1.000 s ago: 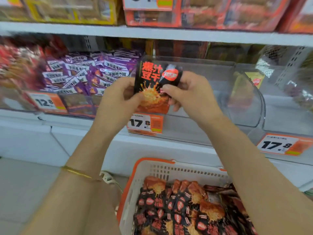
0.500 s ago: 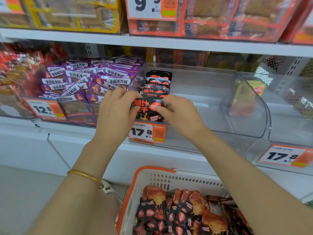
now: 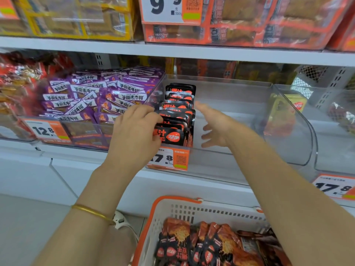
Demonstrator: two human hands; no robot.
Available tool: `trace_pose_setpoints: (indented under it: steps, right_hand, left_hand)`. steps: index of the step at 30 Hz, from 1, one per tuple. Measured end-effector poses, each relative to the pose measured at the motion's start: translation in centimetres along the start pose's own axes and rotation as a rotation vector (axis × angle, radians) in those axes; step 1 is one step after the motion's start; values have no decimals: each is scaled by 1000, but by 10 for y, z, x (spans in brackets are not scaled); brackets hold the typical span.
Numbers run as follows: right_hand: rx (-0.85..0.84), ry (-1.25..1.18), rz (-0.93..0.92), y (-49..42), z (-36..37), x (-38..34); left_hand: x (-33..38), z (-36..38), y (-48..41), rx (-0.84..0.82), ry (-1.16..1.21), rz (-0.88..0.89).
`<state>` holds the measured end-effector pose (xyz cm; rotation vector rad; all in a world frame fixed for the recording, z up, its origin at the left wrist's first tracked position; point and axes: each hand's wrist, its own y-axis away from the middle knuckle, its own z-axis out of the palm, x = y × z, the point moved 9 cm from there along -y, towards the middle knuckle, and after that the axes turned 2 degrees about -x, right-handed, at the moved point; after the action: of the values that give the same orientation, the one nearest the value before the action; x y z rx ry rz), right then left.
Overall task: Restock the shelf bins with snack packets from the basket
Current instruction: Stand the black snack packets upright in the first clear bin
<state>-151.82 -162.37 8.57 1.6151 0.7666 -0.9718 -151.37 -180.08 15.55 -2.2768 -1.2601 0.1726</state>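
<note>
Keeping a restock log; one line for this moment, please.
left hand: holds front packet in clear bin | right hand: open, beside row | basket: more packets inside

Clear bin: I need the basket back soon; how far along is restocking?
Done: a row of black packets stands in the clear bin, against its left wall. In hand: the left hand holds the front packet; the right hand is open and empty beside the row. Left: most of the bin is bare, and the basket holds many packets.

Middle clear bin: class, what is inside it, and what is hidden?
A row of black-and-red packets along its left side; the left hand holds the front ones, the right hand hovers open beside them. Rear packets' lower parts are covered.
</note>
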Motion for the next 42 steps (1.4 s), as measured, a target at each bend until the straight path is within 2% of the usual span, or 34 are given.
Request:
trace_pose_setpoints:
  steps: [3,6,8,12,15,20,24,30,34,38,42]
  right_hand:
    - [13,-205,187,-52,22,16]
    - [129,-328,145,-71,26,6]
    - [122,-342,86,-66,35,-6]
    - [58,-457,47,-60,44,0]
    - [76,-519,24,-56,36,4]
    - [109,-614,13,-60,30,4]
    - [140,-428,51,-63,39,1]
    - [-13,-144,11,-52,35,0]
    - [-59,-196,46,-52,32,1]
    - [-102,-281,80,-52,41,0]
    - [-86,-210,55,-50,30,0]
  left_hand:
    - [4,12,-6,-169,-16,-10]
    - [5,27,-12,-327,-11,-20]
    - [5,34,-13,-378,0,-15]
    - [8,30,-12,-314,65,9]
    - [7,25,-12,-273,164,-7]
    - [4,25,-12,-268,200,-10]
    - [2,20,-14,-261,173,14]
    - [3,12,-15,-263,7,15]
    - [7,11,-16,-247,-30,29]
    - [8,21,-21,-298,-53,56]
    - [0,25,-22,-312,-48,11]
